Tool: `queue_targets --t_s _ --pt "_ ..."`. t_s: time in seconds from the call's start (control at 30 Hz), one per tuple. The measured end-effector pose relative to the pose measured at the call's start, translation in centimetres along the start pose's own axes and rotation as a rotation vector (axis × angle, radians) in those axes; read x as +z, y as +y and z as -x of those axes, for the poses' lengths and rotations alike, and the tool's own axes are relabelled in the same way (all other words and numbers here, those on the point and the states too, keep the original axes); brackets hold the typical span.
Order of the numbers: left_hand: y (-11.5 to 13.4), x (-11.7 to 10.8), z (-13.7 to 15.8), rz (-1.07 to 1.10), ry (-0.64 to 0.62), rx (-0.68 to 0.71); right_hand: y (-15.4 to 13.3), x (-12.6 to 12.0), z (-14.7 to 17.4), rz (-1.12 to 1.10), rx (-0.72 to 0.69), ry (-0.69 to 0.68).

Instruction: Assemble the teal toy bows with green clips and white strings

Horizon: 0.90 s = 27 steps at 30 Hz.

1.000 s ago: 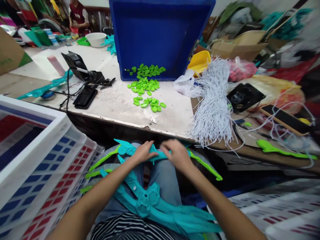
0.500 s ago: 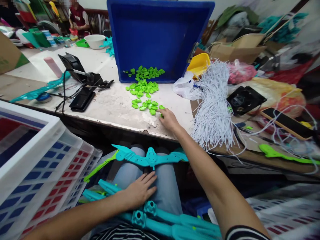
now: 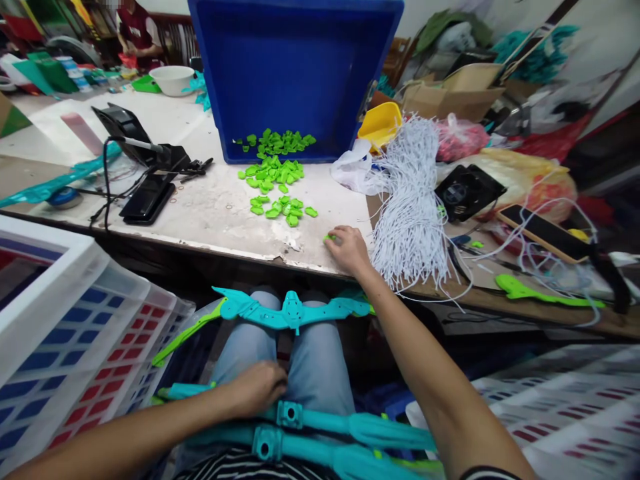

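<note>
piece [image 3: 328,238], green, mostly hidden by r hand [image 3: 349,249], prob pinched.

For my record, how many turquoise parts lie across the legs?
3: the far part across the knees, the middle part, and the near part by the striped shirt. The left arm may hide more.

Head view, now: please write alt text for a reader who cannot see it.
A person's right hand pinches a green piece at the table, beside white strings; more green pieces lie in and before a blue bin. A turquoise bow lies across the knees, and the left hand is by other turquoise parts.
</note>
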<state>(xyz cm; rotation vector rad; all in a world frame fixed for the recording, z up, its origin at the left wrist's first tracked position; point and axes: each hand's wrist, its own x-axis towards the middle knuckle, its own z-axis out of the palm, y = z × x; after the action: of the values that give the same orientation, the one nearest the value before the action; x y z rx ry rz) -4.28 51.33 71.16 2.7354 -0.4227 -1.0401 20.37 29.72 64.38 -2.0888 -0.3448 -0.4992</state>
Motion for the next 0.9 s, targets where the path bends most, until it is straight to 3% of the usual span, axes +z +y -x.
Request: queue_targets --t_s 0.1,0.17,0.27,0.33,0.47,0.57,0.77,0.9 --pt "0.7 -4.4 -2.8 0.078 0.343 -0.017 -0.3 0.2 0.0 0.071 -0.027 -0.026" --pt "0.8 -7.3 -5.3 0.149 0.452 -0.104 -0.7 0.0 -0.1 0.105 -0.007 -0.054" --pt "-0.1 -9.7 -8.8 0.324 0.267 -0.301 -2.0 -0.6 0.4 0.088 0.029 -0.049" --pt "-0.9 -10.0 -10.1 0.431 0.143 -0.364 -3.3 -1.1 2.2 -0.017 -0.050 -0.043" --pt "-2.0 -9.7 -10.5 0.656 0.053 -0.327 -6.0 -0.8 8.6 -0.184 -0.272 -0.182" --pt "-2.3 -9.7 -10.4 0.817 0.017 -0.301 -6.9 0.9 12.6 -0.188 -0.341 -0.298" --pt "-2.8 -9.6 -10.6 0.923 0.005 -0.283 -6.6 3.7 14.1 -0.234 -0.285 -0.319" --pt "-2.8 -9.5 -10.5 0.871 -0.026 -0.226 -6.4 4.3 14.7 -0.313 -0.144 -0.295"
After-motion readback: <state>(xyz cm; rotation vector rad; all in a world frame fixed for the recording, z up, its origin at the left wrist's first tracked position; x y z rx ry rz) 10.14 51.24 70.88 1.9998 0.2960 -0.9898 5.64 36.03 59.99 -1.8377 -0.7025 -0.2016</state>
